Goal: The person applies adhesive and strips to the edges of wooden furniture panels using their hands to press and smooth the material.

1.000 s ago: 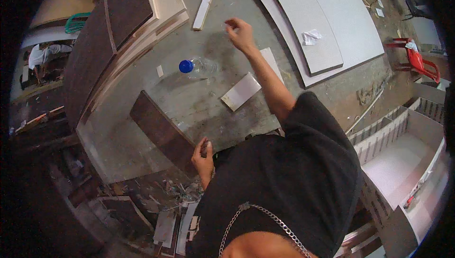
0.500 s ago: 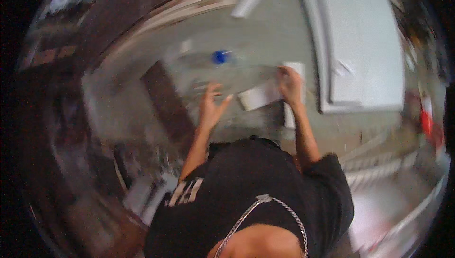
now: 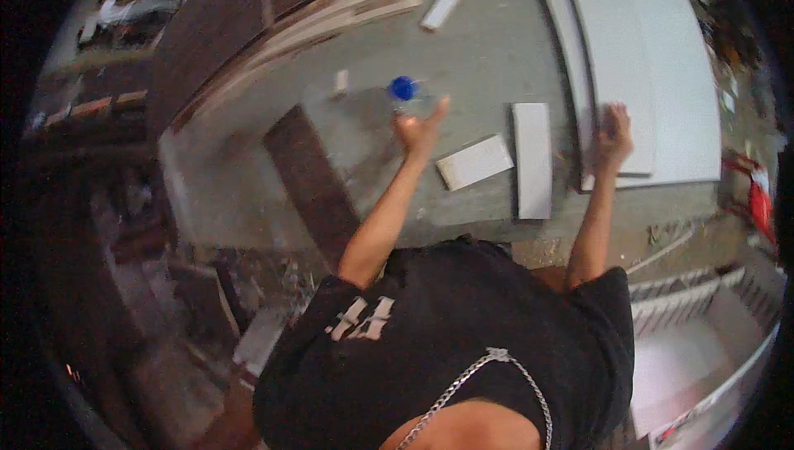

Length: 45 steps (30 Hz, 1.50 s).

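My left hand (image 3: 420, 127) reaches over the middle of the work surface. Its thumb is spread away from the curled fingers, beside a clear bottle with a blue cap (image 3: 403, 88). Whether it touches the bottle is hard to tell. My right hand (image 3: 614, 137) is at the near left part of a stack of pale panels (image 3: 674, 119). Its fingers are curled in, and whatever may be inside them is hidden. Between my hands lie two white board pieces, a slanted short one (image 3: 477, 162) and an upright longer one (image 3: 532, 160).
A dark brown board (image 3: 308, 177) lies left of my left forearm. Dark panels with pale edges (image 3: 306, 24) are stacked at the far left. A narrow white strip (image 3: 447, 2) and a small pale block (image 3: 341, 81) lie farther back. A white slatted crate (image 3: 682, 351) stands at lower right.
Both hands have moved right. My right hand has gone from the white board pieces to the panel stack, where a small whitish thing lay. My left hand has come up to the bottle.
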Each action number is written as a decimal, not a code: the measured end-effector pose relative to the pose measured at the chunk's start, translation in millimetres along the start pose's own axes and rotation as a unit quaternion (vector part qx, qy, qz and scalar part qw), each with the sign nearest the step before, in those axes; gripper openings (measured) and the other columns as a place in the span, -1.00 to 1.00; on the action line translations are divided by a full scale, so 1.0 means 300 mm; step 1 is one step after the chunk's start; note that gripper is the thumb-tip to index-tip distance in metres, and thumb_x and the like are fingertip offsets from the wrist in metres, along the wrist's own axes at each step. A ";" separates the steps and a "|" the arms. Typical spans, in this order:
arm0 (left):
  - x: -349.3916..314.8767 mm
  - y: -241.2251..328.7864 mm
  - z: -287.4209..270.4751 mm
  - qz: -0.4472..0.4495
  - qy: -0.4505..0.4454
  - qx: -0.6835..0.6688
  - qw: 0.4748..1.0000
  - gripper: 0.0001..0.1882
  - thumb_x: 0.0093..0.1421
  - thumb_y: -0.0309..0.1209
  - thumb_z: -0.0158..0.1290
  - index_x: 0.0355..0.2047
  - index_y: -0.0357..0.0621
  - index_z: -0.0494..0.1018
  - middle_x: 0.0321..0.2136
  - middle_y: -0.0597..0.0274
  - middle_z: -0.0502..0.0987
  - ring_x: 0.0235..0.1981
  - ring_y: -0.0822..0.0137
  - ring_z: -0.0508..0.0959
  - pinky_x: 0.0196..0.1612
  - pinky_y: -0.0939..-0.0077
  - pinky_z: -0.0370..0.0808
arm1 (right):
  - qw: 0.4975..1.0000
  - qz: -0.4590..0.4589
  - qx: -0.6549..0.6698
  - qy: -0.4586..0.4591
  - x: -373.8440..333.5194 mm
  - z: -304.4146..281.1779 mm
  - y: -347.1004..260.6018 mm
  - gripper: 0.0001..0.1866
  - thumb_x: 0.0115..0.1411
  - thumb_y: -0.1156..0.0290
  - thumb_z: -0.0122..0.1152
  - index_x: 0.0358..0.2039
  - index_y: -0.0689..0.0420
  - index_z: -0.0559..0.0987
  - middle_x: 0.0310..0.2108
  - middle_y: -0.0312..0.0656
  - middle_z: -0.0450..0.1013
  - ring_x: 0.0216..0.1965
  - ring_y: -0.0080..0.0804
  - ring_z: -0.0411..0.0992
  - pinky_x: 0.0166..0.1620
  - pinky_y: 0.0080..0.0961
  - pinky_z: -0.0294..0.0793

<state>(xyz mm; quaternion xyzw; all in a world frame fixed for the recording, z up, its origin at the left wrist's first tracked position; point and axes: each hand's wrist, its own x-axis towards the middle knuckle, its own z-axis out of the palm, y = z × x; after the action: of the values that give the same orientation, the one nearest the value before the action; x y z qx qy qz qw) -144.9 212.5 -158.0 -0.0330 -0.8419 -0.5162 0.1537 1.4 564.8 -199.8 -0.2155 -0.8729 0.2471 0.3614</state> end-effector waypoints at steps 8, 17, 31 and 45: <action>-0.177 0.015 -0.243 0.129 -0.269 0.087 0.950 -0.46 -0.18 -0.22 0.43 -0.21 -0.18 0.51 -0.35 0.09 0.63 -0.33 0.16 0.65 -0.23 0.30 0.57 | 0.885 0.169 0.391 -0.186 -0.078 -0.035 -0.534 -0.70 0.25 0.67 0.08 -0.01 0.25 0.56 -0.11 -0.16 0.56 -0.11 -0.45 0.53 -0.01 -0.55 0.47; -0.375 0.162 -0.477 -0.075 -0.375 0.139 0.914 -0.21 -0.23 0.05 0.38 -0.07 -0.22 0.48 -0.30 -0.03 0.62 -0.23 0.01 0.63 -0.11 0.21 0.54 | 0.820 0.031 0.419 -0.389 -0.192 -0.081 -0.871 -0.75 0.24 0.72 0.00 -0.09 0.31 0.55 -0.13 -0.14 0.53 -0.05 -0.40 0.48 0.05 -0.51 0.43; -0.359 0.178 -0.693 -0.120 -0.421 0.299 0.848 -0.14 -0.29 0.18 0.33 0.02 -0.01 0.49 -0.23 -0.01 0.63 -0.17 -0.01 0.63 -0.09 0.13 0.51 | 0.824 0.122 0.300 -0.464 -0.401 -0.025 -0.922 -0.72 0.32 0.48 0.07 0.02 0.15 0.56 -0.22 -0.03 0.60 -0.22 -0.49 0.56 -0.15 -0.59 0.47; -0.349 0.170 -0.707 -0.143 -0.462 0.332 0.810 -0.07 -0.30 0.26 0.31 0.03 -0.07 0.49 -0.14 -0.14 0.57 -0.02 -0.08 0.53 0.04 0.04 0.40 | 0.826 0.154 0.343 -0.419 -0.537 0.069 -0.835 -0.72 0.31 0.51 0.09 0.02 0.25 0.56 -0.11 -0.03 0.58 -0.11 -0.43 0.53 -0.01 -0.48 0.45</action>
<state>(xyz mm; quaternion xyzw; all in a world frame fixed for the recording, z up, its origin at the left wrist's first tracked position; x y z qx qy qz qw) 13.2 60.6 -55.8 -0.0939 -0.9289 -0.1456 -0.3274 40.6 273.1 -150.0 -0.0853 -0.7547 0.6498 -0.0315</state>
